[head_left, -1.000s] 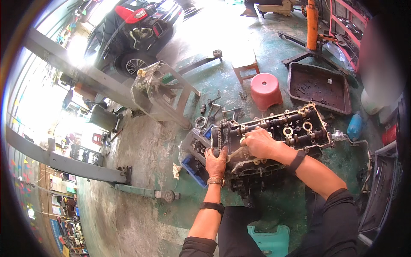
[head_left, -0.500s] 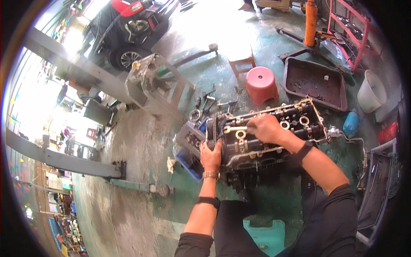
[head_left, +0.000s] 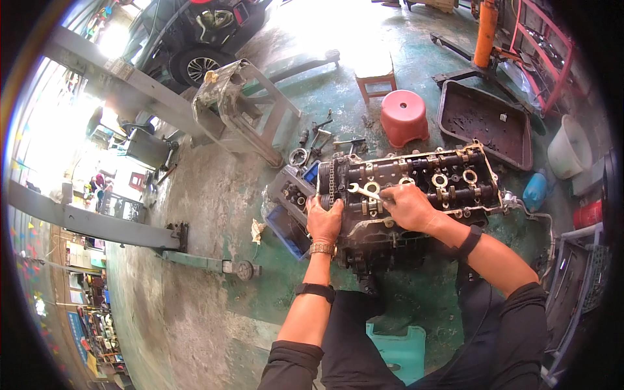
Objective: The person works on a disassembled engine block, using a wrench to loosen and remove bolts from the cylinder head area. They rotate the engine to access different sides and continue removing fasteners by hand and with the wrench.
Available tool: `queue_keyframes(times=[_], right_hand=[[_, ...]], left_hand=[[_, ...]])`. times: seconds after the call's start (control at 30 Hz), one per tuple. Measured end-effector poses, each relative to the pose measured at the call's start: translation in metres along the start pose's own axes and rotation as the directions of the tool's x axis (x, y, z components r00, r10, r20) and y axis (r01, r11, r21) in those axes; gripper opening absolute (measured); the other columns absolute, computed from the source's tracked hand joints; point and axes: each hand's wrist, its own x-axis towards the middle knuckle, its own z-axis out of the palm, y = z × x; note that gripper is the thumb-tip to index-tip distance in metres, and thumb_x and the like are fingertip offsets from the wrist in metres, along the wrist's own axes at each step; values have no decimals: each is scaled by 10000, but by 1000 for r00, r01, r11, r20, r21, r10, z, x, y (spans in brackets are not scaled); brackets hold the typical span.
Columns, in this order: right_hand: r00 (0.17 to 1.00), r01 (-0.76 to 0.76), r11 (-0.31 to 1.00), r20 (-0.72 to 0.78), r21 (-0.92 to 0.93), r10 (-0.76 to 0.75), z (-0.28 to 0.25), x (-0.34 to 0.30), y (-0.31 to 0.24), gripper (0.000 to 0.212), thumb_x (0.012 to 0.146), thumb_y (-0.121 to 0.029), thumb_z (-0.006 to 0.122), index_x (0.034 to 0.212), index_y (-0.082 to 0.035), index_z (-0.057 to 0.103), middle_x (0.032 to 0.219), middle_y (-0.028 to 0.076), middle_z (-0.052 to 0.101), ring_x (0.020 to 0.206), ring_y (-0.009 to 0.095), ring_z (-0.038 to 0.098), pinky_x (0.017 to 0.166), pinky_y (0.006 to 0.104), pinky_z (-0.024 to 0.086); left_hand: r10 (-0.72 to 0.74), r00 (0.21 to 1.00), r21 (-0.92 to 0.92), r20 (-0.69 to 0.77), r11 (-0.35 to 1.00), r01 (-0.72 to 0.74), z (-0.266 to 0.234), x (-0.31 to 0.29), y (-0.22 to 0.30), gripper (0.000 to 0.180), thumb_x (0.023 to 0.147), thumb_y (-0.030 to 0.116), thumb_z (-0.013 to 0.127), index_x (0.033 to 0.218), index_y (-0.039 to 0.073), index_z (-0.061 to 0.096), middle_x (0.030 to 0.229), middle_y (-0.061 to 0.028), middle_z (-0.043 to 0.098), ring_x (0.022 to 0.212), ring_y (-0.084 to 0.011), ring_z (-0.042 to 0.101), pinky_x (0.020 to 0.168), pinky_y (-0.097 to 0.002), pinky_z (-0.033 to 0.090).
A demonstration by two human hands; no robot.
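Observation:
An engine (head_left: 383,224) with its top uncovered stands before me, its camshafts (head_left: 448,159) and several pale rings showing. My right hand (head_left: 411,207) is closed around a silver wrench (head_left: 365,191). The wrench's open-ended jaw points left, over the camshafts close to the chain end. At the engine's left end my left hand (head_left: 325,222) grips the edge beside the timing chain (head_left: 332,181), thumb on the near side of the chain. Its fingertips are partly hidden by that edge.
Left of the engine are a blue bin (head_left: 286,231) and a grey tray of parts (head_left: 290,193). Loose tools (head_left: 318,140) lie beyond. A red stool (head_left: 403,118), black drip tray (head_left: 455,133) and white bucket (head_left: 569,146) stand farther back. A turquoise stool (head_left: 406,351) is beneath me.
My right hand and the wrench have shifted slightly right and nearer to me, and the wrench is now angled more. The left hand keeps its place on the engine's end. The view has moved slightly.

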Motion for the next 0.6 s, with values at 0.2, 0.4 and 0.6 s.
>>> queue_keyframes(times=[0.2,0.4,0.6], right_hand=[[999,3,999,50,-37,-1,10,6,-6,233,847,-131,636,1033,-7,701,917,210,679,871,378,653,780,443,512],[956,272,954,-82,-126,-283,24,10,-1,127,817,-63,541,804,-5,653,763,220,652,689,380,645,626,458,526],[998,23,993,62,-117,-16,36,8,-23,134,831,-74,542,845,3,651,754,246,643,763,424,648,695,498,511]], left_hand=[[8,1000,-24,-16,1000,-9,0,0,2,707,774,427,682,1285,-38,533,1419,-256,446,1316,-375,438,1071,-421,379],[0,1000,9,17,1000,0,3,3,-6,747,762,454,684,1288,-53,527,1377,-261,477,1298,-381,446,1091,-420,355],[31,998,-25,-51,999,-33,5,1,-5,689,775,387,687,1272,-61,520,1367,-253,485,1271,-392,464,1058,-425,388]])
